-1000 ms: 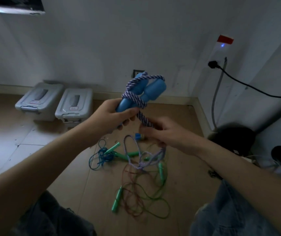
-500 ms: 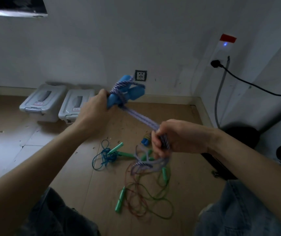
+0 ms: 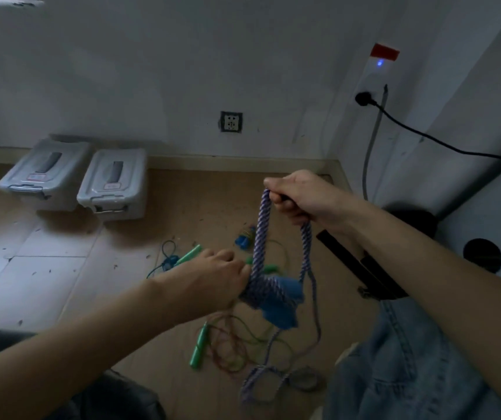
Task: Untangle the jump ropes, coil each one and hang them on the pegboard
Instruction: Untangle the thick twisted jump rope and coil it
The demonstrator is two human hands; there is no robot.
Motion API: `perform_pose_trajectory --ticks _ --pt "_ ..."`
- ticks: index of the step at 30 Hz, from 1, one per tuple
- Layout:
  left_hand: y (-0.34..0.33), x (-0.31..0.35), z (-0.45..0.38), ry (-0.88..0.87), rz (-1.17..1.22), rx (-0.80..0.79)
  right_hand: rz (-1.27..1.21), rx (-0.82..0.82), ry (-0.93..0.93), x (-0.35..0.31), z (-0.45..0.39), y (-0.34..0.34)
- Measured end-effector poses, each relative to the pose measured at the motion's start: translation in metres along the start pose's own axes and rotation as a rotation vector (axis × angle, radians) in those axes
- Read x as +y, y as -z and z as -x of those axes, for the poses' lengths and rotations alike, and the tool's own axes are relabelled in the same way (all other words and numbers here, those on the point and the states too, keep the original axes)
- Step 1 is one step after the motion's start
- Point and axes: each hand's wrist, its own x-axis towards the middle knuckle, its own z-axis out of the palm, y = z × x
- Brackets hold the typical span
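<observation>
Below right hand (image 3: 301, 198), looped rope (image 3: 261, 228), left hand (image 3: 213, 280)

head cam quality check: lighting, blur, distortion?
Head view: dim and bluish, brightest on the floor tiles at left; motion blur smears the blue handles by the left hand; wide-angle bending curves the wall edge at right; right hand fairly sharp.

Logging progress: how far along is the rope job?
Done: nothing hung; no pegboard in view. In hand: the right hand lifts a loop of the striped rope, the left hand grips its blue handles, rope wrapped around them. Left: the green-handled ropes and a blue cord lie tangled on the floor.
</observation>
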Motion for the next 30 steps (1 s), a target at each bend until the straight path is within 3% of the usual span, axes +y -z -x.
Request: perform_pose_trajectory --ticks 2,4,8,11,14,16,18,20,24,28,30 --pt "0.020 0.006 0.002 -0.005 0.283 0.173 0.280 0.129 0.026 0.004 -0.002 0.001" --pt "0.045 0.002 0.007 0.075 0.463 0.358 0.381 0.191 -0.009 0.002 0.001 0.005" --pt "0.077 -0.008 0.013 0.122 0.605 0.528 0.210 -0.015 -0.185 0.018 0.011 0.003" --pt "0.077 -0.016 0.012 0.283 0.704 0.506 0.344 -0.254 -0.278 0.026 0.014 -0.008" --pt "0.075 -0.027 0.013 0.457 0.749 0.363 0.477 -0.363 -0.255 0.024 0.014 -0.007" --pt "0.076 -0.031 0.013 0.508 0.833 0.302 0.317 -0.403 -0.148 0.030 0.014 -0.011" --pt "0.080 -0.031 0.013 0.543 1.074 0.275 0.040 -0.431 -0.031 0.032 0.014 -0.023" --pt "0.084 -0.029 0.011 0.554 1.215 0.257 -0.077 -0.424 0.086 0.028 0.011 -0.037" --pt "0.086 -0.029 0.006 0.630 1.302 0.274 -0.134 -0.259 0.210 0.021 0.005 -0.047" --pt "0.089 -0.042 0.009 0.651 1.406 0.233 -0.126 -0.179 0.138 0.015 0.004 -0.040" --pt "0.087 -0.046 0.010 0.657 1.333 0.226 -0.041 -0.202 0.105 0.014 0.007 -0.035"
